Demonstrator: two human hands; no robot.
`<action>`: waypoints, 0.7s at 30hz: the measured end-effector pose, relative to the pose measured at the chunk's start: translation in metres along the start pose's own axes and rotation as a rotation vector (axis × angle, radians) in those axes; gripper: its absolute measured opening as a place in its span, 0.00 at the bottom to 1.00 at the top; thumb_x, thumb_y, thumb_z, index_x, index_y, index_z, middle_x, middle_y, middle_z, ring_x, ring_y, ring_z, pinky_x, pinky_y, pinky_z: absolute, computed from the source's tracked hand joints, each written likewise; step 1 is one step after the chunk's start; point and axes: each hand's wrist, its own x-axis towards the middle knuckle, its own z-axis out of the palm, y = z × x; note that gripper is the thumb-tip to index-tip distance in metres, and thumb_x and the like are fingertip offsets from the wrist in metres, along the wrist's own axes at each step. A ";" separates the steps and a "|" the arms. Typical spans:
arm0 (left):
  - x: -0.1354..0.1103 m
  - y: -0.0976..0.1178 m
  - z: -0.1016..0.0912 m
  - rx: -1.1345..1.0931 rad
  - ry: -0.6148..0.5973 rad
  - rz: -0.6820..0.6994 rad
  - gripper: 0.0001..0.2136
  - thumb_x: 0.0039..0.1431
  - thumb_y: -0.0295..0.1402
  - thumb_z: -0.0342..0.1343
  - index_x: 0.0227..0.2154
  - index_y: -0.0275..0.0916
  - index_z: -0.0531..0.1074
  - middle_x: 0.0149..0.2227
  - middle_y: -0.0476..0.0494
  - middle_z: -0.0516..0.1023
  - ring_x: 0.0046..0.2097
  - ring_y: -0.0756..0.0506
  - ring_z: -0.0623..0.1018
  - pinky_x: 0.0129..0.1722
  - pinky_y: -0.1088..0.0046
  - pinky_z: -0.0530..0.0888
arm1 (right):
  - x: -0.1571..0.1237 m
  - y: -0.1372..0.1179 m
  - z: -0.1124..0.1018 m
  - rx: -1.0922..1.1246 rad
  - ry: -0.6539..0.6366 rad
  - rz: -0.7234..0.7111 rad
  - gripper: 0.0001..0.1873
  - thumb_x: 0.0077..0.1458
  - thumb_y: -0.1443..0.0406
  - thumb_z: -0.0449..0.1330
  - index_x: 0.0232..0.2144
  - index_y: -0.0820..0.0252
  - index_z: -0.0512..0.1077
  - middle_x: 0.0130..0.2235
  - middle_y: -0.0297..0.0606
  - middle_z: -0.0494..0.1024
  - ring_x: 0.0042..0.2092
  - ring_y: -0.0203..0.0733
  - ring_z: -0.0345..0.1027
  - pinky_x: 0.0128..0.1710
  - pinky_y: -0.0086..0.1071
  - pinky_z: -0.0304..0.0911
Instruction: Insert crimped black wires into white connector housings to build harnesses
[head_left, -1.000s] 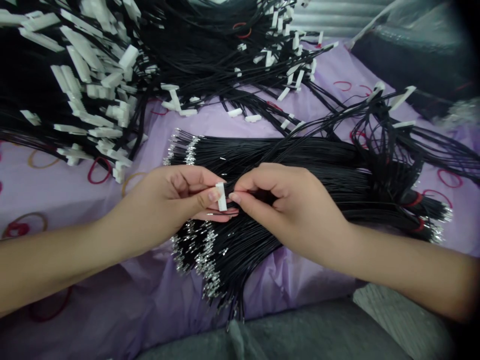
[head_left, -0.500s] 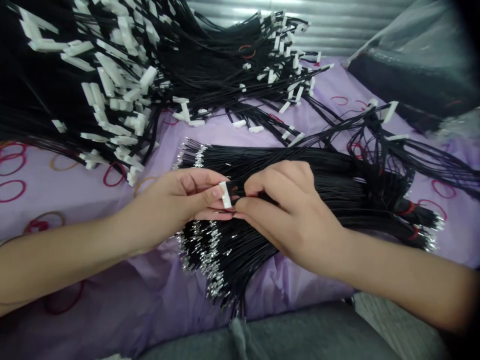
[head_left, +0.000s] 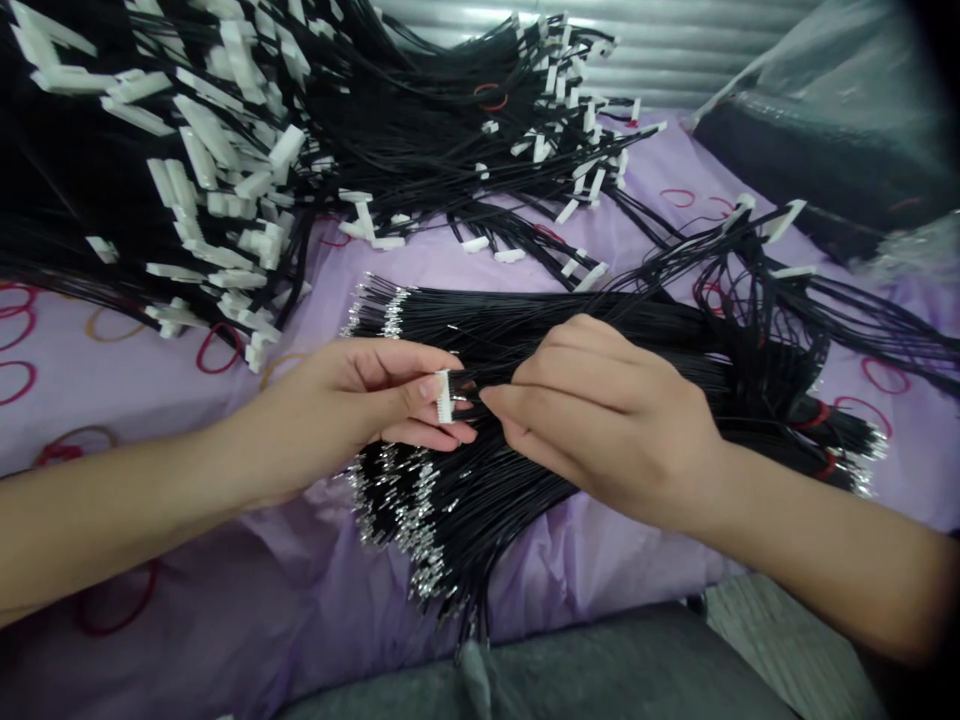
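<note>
Between the thumb and fingers of my left hand is a small white connector housing, with a row of slots along its side. Black wires run out of it to the right. My right hand is just to the right, its thumb and forefinger pinched on a thin black wire whose metal tip points toward the housing. Beneath both hands lie bundles of black wires with silver crimped terminals at their left ends.
Heaps of black cables with white connectors lie at the back left and back middle. Rubber bands are scattered over the purple cloth. A clear plastic bag with dark contents stands at the back right.
The white housing has turned in my left fingers, so its slotted side now shows. My right hand has shifted slightly right, away from the housing.
</note>
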 end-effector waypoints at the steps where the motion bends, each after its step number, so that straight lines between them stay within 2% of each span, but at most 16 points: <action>1: 0.000 0.001 0.001 0.005 -0.001 -0.001 0.05 0.61 0.22 0.61 0.35 0.36 0.81 0.29 0.52 0.85 0.32 0.50 0.86 0.34 0.83 0.82 | 0.000 0.001 0.000 -0.007 0.013 -0.032 0.16 0.64 0.71 0.55 0.24 0.62 0.73 0.28 0.38 0.75 0.32 0.38 0.63 0.33 0.35 0.60; 4: 0.000 0.001 0.000 0.006 -0.005 -0.007 0.06 0.62 0.22 0.59 0.35 0.35 0.80 0.28 0.53 0.85 0.32 0.51 0.85 0.35 0.84 0.81 | 0.001 0.003 0.000 -0.010 0.024 -0.105 0.18 0.64 0.71 0.55 0.22 0.61 0.71 0.28 0.38 0.75 0.32 0.37 0.64 0.32 0.36 0.59; 7: 0.002 0.000 -0.003 -0.016 -0.024 -0.023 0.03 0.56 0.23 0.64 0.33 0.33 0.79 0.27 0.50 0.85 0.31 0.49 0.85 0.34 0.82 0.82 | 0.002 0.005 0.000 -0.007 0.043 -0.154 0.18 0.65 0.71 0.55 0.21 0.61 0.70 0.27 0.36 0.75 0.31 0.37 0.63 0.30 0.36 0.58; 10: 0.003 -0.001 -0.006 -0.026 -0.017 -0.023 0.06 0.52 0.24 0.66 0.34 0.32 0.79 0.26 0.47 0.85 0.30 0.48 0.85 0.32 0.80 0.82 | 0.003 0.005 0.000 -0.002 0.072 -0.175 0.18 0.64 0.72 0.56 0.21 0.61 0.70 0.27 0.36 0.75 0.30 0.37 0.64 0.29 0.37 0.58; 15: 0.004 0.001 -0.003 -0.007 -0.006 -0.021 0.05 0.54 0.23 0.65 0.35 0.31 0.78 0.27 0.46 0.85 0.30 0.47 0.86 0.32 0.80 0.82 | 0.001 0.005 0.004 -0.024 0.101 -0.139 0.16 0.63 0.72 0.57 0.23 0.61 0.71 0.28 0.36 0.76 0.32 0.37 0.66 0.29 0.36 0.62; 21: 0.002 0.001 -0.004 0.005 -0.007 -0.038 0.04 0.59 0.21 0.61 0.36 0.31 0.78 0.28 0.46 0.86 0.32 0.47 0.86 0.34 0.80 0.82 | -0.001 0.006 0.004 -0.030 0.094 -0.107 0.14 0.64 0.71 0.57 0.25 0.60 0.73 0.28 0.36 0.74 0.32 0.37 0.65 0.29 0.35 0.61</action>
